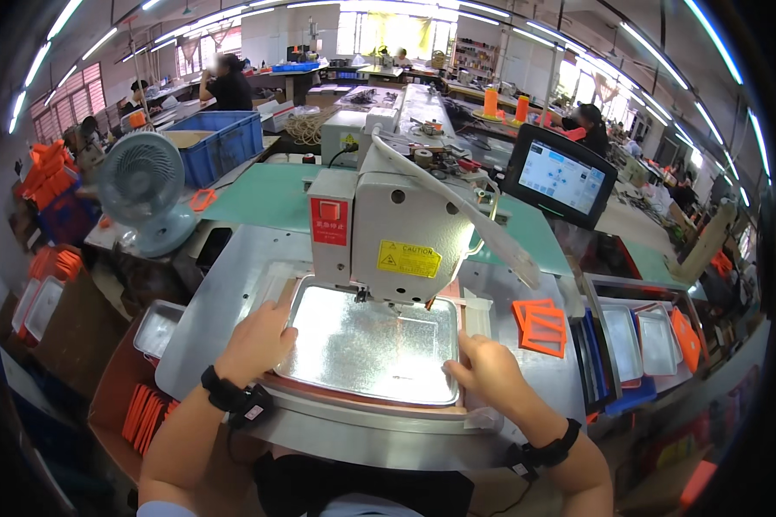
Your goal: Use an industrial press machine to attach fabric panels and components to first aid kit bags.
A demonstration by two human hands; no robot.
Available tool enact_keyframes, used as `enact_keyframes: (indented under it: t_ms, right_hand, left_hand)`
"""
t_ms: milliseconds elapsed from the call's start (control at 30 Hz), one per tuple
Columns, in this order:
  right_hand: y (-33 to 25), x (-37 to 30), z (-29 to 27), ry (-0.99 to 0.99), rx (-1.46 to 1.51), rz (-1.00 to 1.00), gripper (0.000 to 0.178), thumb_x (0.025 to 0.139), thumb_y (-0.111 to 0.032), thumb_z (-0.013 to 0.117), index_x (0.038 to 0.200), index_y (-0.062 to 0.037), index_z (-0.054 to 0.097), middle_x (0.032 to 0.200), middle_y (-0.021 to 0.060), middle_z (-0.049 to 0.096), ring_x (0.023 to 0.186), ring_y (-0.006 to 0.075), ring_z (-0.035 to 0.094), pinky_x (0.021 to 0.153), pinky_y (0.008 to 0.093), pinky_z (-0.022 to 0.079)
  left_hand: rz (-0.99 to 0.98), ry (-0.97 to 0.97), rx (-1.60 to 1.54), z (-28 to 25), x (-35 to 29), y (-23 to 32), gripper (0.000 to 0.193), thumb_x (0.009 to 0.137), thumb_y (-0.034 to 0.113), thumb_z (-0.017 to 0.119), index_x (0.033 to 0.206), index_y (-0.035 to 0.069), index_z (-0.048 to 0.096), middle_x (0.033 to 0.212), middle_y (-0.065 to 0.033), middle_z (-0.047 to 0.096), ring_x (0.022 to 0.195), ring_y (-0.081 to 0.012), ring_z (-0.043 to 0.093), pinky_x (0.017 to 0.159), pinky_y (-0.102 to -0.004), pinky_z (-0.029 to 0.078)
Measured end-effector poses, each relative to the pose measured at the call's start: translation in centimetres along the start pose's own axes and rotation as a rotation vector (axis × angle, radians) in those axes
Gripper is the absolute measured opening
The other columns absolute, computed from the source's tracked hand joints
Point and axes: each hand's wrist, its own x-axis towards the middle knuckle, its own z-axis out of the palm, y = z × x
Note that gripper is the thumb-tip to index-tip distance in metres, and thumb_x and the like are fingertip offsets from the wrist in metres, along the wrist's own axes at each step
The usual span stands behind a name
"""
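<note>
A shallow silver metal tray (366, 349) with rounded corners lies flat under the head of an industrial sewing machine (388, 211). My left hand (257, 343) grips its left rim, the fingers partly hidden along the edge. On the opposite side my right hand (491, 372) holds the right rim, thumb toward the tray and the other fingers mostly hidden. Beneath the tray a reddish-brown frame (414, 408) shows along the near edge. The tray's far edge passes under the machine head, close to the needle area.
Orange frames (541, 327) lie on the metal worktable (526, 396) at right. Beyond them a box holds more metal trays (621, 340). A touchscreen (560, 175) stands behind. At left are a fan (144, 191), a blue crate (220, 146) and a cardboard box (112, 392) of orange pieces.
</note>
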Motion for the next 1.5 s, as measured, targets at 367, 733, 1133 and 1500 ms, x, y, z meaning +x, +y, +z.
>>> enact_keyframes:
  t_ms: [367,733,1133,1500]
  right_hand:
    - [-1.0,4.2,3.1,0.001,0.348,-0.177,0.019,0.083,-0.009,0.071,0.096,0.0025,0.062,0.069,0.0126,0.064,0.056,0.0248,0.061,0.056,0.0367,0.049]
    - [-4.8,4.8,4.9,-0.344,0.895,-0.035,0.037,0.093,-0.010,0.064,0.130,-0.0052,0.063,0.077,0.0025,0.063,0.065,0.0094,0.060,0.059,0.0243,0.049]
    - [-6.7,1.4,2.5,-0.035,0.478,-0.502,0.011,0.086,-0.005,0.068,0.096,0.0013,0.068,0.088,0.0113,0.067,0.081,0.0261,0.068,0.072,0.0347,0.053]
    - [-1.7,6.3,0.5,0.436,0.925,-0.268,0.008,0.088,-0.002,0.068,0.081,0.0002,0.063,0.069,-0.0033,0.056,0.060,0.0021,0.046,0.052,0.0197,0.038]
  left_hand:
    - [-0.222,0.088,-1.148,-3.0,-6.1,-1.1,0.051,0.093,0.020,0.062,0.137,-0.001,0.047,0.123,-0.0120,0.061,0.109,-0.0195,0.059,0.089,-0.0325,0.050]
    - [-0.347,0.475,-1.519,2.8,-9.4,8.3,0.069,0.092,0.016,0.067,0.146,0.003,0.027,0.132,-0.0130,0.049,0.115,-0.0245,0.056,0.093,-0.0393,0.054]
    - [-0.500,0.851,-2.044,-0.8,-14.3,1.2,0.041,0.094,0.014,0.058,0.133,0.005,0.049,0.126,-0.0111,0.058,0.113,-0.0295,0.060,0.095,-0.0475,0.053]
    - [-0.185,0.711,-2.026,-0.4,-7.8,4.0,0.036,0.097,0.012,0.061,0.131,0.008,0.052,0.128,-0.0041,0.057,0.121,-0.0215,0.054,0.105,-0.0460,0.046]
